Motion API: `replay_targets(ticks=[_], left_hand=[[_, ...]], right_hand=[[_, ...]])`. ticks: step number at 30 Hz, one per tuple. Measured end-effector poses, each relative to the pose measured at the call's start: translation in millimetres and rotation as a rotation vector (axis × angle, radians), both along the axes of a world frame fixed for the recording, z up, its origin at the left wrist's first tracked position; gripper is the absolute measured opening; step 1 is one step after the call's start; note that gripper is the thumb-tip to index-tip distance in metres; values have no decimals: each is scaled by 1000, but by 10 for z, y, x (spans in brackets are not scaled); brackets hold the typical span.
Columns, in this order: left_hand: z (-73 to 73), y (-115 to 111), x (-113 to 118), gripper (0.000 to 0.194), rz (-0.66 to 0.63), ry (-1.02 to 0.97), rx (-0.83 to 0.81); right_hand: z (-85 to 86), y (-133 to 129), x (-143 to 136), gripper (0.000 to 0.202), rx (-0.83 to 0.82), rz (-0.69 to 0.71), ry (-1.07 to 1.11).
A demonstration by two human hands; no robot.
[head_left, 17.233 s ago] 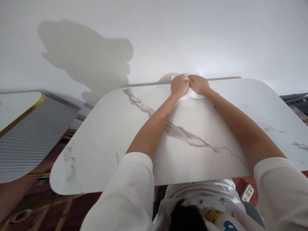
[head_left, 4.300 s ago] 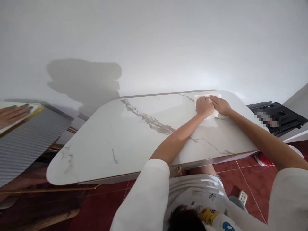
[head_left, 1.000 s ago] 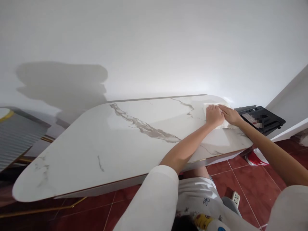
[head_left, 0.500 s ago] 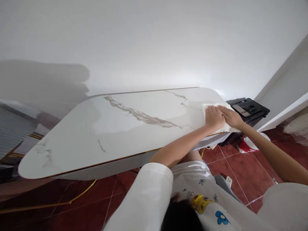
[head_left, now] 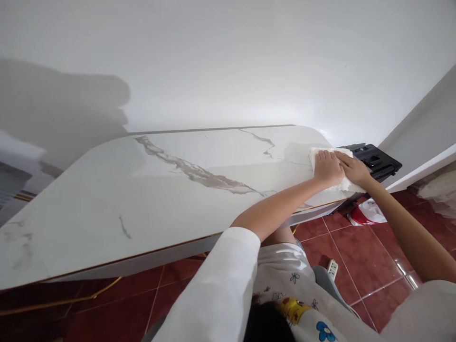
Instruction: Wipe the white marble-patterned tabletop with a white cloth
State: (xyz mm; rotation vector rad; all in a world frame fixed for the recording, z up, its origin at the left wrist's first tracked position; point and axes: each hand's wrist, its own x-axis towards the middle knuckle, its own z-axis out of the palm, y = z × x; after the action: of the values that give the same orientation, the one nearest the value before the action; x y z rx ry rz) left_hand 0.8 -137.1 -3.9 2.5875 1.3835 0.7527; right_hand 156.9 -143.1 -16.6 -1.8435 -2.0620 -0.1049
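Note:
A white cloth (head_left: 347, 185) lies folded on the right end of the white marble-patterned tabletop (head_left: 171, 204). My left hand (head_left: 328, 168) presses down on it, fingers together and bent over the cloth. Just to the right, my right hand (head_left: 355, 170) holds the same cloth, its fingertips close against my left hand and partly hidden by it. Both forearms reach out to the right from my body, and part of the cloth hangs at the table's end.
The table's back edge runs along a white wall (head_left: 221, 61). Beyond its right end sits a black case (head_left: 383, 161). A red and white bag (head_left: 366, 213) and a power strip (head_left: 332, 268) rest on the red tiled floor (head_left: 351, 251).
Both hands have slid the cloth a little to the right, towards the table's end. The camera view has also shifted, so the tabletop's left end now runs out of the picture.

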Motion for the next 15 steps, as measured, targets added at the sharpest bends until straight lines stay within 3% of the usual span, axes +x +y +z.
replay_targets(ticks=[8, 15], left_hand=[[-3, 638, 169, 38, 19, -35, -38], [-14, 1234, 132, 37, 39, -77, -68]], right_hand=[[51, 634, 87, 54, -59, -78, 29], [-23, 1316, 83, 52, -11, -68, -18]])
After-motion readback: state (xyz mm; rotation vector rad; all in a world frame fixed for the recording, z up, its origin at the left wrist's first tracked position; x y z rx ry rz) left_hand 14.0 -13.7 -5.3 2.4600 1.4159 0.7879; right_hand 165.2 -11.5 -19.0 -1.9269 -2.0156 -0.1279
